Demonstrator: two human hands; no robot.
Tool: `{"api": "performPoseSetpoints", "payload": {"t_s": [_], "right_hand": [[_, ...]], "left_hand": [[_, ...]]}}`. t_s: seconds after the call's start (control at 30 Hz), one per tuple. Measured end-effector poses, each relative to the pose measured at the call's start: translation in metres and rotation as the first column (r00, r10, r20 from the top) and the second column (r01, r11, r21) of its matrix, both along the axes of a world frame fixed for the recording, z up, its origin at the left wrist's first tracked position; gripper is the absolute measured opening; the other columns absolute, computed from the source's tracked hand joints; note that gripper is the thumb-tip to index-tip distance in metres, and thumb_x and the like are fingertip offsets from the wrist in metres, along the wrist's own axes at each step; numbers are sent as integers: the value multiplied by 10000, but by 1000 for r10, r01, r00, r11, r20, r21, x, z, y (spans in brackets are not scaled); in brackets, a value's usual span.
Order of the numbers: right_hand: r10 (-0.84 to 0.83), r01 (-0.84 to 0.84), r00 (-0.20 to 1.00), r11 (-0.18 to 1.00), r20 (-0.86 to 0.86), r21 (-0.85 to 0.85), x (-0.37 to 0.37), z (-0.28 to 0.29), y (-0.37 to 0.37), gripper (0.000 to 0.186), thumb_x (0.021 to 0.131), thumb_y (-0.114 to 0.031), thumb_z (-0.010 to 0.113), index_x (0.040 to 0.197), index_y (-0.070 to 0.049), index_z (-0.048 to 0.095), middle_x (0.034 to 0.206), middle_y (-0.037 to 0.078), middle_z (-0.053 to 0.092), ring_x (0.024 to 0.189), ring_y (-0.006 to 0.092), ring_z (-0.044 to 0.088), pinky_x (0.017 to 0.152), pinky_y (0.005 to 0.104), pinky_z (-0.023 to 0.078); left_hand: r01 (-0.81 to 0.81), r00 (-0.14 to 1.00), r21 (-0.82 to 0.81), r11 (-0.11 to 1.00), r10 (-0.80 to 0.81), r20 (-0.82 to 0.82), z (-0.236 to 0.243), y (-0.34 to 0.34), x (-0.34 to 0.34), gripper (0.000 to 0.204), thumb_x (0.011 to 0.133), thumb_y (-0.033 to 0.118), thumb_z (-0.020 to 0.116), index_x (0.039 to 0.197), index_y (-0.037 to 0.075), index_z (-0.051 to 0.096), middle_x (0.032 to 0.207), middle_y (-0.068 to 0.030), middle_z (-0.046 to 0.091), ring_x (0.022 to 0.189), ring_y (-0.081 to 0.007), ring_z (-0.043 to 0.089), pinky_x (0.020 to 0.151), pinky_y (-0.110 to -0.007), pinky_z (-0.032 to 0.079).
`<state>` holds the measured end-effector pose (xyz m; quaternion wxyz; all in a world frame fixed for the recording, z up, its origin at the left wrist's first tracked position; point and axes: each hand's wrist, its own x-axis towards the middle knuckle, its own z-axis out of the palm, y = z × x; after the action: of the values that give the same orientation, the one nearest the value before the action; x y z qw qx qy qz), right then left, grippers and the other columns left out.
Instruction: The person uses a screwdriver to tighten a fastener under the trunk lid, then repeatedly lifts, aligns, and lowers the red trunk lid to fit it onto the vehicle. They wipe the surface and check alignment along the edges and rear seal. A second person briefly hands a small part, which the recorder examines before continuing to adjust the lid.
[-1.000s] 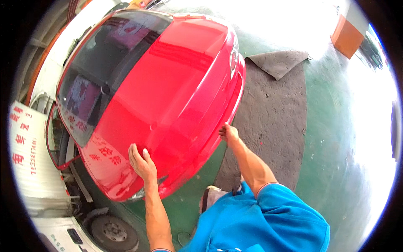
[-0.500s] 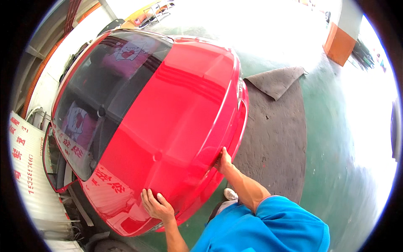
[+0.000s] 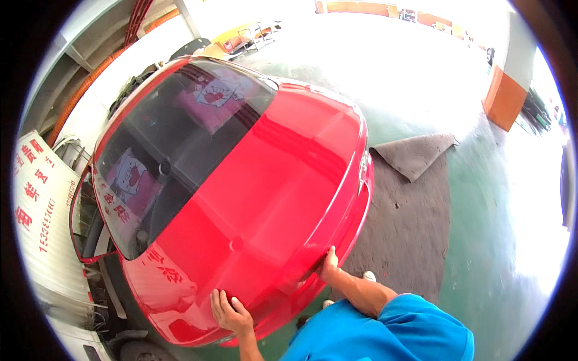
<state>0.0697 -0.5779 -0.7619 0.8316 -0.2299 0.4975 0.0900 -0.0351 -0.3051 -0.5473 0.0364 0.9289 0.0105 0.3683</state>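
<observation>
A glossy red car (image 3: 283,162) fills the middle of the head view, and I stand at one end of it. My left hand (image 3: 232,313) lies flat on the near corner of its painted lid (image 3: 253,207), fingers stretched out and apart. Farther right, my right hand (image 3: 331,265) is hooked at the lid's outer edge, midway between the lights. Its thumb points up along the paint, while the other fingers are curled out of sight under the lip. The lid lies down, level with the bodywork. Behind the dark glass (image 3: 186,144) show two pink cartoon-printed pieces.
A grey mat (image 3: 409,222) with one folded corner lies on the green floor beside the car. One car door (image 3: 90,216) stands open at the left, near a white lettered panel (image 3: 45,198). An orange-and-grey pillar (image 3: 506,99) rises at the far right.
The car and mat sit lower and slightly farther right in the picture, as the view has shifted. Both hands remain on the lid, in nearly the same places.
</observation>
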Motion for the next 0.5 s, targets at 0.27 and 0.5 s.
{"api": "performPoseSetpoints", "payload": {"t_s": [0.27,0.5], "right_hand": [[-4,-75,963,956,-269,-283,15,-24,9,856,955,-703,311,1265,45,589,1273,221,625,1183,429,579,983,524,466],[147,-349,877,848,-457,-398,23,-14,16,880,955,-708,265,1196,48,647,1186,286,646,1180,481,566,1045,535,410]], "left_hand": [[5,1000,13,1000,-5,-2,1,-6,-2,331,960,168,507,1206,-39,584,1305,-226,580,1221,-411,543,1020,-514,434],[14,1000,10,1000,-14,-1,-9,-5,-2,345,962,181,497,1208,-42,590,1303,-227,581,1223,-412,542,1029,-517,429]]}}
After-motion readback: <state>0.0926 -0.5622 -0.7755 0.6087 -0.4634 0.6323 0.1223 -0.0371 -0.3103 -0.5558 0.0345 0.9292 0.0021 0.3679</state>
